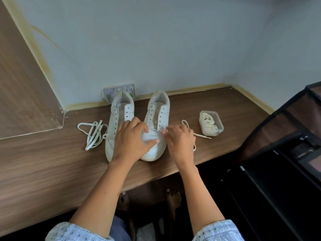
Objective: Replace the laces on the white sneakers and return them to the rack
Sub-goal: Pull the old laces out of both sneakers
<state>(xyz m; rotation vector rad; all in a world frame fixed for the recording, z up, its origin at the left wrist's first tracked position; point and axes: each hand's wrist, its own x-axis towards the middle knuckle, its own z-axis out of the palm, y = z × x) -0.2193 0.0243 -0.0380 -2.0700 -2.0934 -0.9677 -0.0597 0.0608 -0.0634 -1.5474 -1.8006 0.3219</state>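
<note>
Two white sneakers side by side on the wooden surface (52,162), toes toward the person. Left sneaker (119,119): eyelets empty, a lace end trailing at its side. Right sneaker (157,119): upper eyelets empty. Left hand (130,140) lies across both toes, fingers spread, grip wide, holding nothing visible. Right hand (179,141) at the right sneaker's side, fingertips blurred; cannot tell its grip. A lace (191,131) runs out from under it. Loose laces (93,134) left of the sneakers. Clear tub (211,122) of laces to the right.
</note>
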